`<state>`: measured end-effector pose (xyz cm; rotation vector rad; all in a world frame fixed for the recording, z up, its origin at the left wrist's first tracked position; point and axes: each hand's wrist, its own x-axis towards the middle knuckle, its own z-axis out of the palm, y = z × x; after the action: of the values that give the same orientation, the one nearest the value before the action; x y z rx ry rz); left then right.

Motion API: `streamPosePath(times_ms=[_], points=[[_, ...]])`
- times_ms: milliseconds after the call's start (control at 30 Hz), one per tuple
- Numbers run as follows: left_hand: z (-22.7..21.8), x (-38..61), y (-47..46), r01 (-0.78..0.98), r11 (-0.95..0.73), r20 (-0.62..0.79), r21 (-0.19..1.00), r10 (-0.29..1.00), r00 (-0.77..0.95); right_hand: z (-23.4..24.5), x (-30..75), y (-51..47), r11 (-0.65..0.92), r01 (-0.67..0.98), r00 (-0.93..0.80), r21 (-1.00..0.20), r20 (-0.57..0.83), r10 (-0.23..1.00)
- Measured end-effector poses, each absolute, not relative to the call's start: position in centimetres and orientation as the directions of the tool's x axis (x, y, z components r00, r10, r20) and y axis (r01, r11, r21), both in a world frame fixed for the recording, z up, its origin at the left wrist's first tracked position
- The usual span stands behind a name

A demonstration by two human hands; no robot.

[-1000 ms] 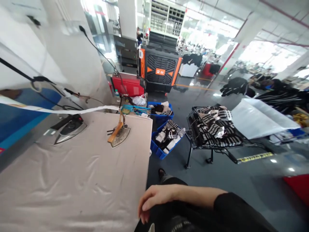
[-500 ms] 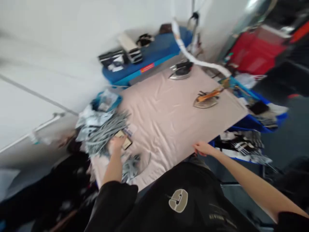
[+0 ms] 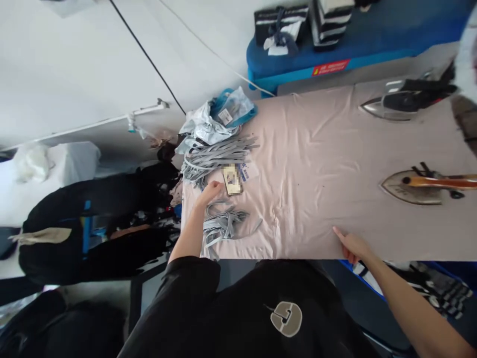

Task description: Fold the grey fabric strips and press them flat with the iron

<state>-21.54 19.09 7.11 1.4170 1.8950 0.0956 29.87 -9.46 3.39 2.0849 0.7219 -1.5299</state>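
Note:
My left hand [image 3: 212, 192] is closed at the left end of the cloth-covered table, fingertips pressed together; what it holds, if anything, is hidden. Just right of it lies a phone [image 3: 228, 184] with a lit, partly blurred screen, on top of a white and blue printed sheet [image 3: 251, 171]. Behind the hand is a heap of grey flat strips [image 3: 219, 154], and a smaller tangle of grey strips [image 3: 225, 223] lies in front. My right hand [image 3: 352, 245] rests at the table's front edge, index finger stretched onto the cloth, other fingers bent, holding nothing.
Two irons, one black-handled [image 3: 389, 108] and one wooden-handled [image 3: 395, 188], sit at the right on the pinkish tablecloth [image 3: 301, 199]. Plastic bags [image 3: 204, 124] lie at the back left. Behind runs a blue padded board [image 3: 391, 30] with folded knits. Dark fabric [image 3: 93, 209] hangs left.
The view has turned left and sharpened, so the irons sit farther right. My left hand stays near the phone. My right index finger now extends onto the cloth.

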Motion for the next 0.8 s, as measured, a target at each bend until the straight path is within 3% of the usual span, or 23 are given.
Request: streamPosePath(times_ms=[300, 600, 800], points=[[10.4, -24.1, 11.7, 0.882, 0.140, -0.589, 0.449, 0.789, 0.174, 2.3, 30.6, -9.7, -0.680, 0.729, 0.289, 0.073, -0.934, 0.211], [6.9, -25.2, 13.7, 0.923, 0.145, -0.490, 0.357, 0.870, 0.053, 1.4, 31.4, -11.1, -0.668, 0.743, 0.288, 0.038, -0.920, 0.268], [6.3, -23.9, 13.3, 0.888, 0.230, -0.499, 0.398, 0.867, -0.002, 1.6, 30.8, -11.4, -0.688, 0.725, 0.324, 0.029, -0.896, 0.304]])
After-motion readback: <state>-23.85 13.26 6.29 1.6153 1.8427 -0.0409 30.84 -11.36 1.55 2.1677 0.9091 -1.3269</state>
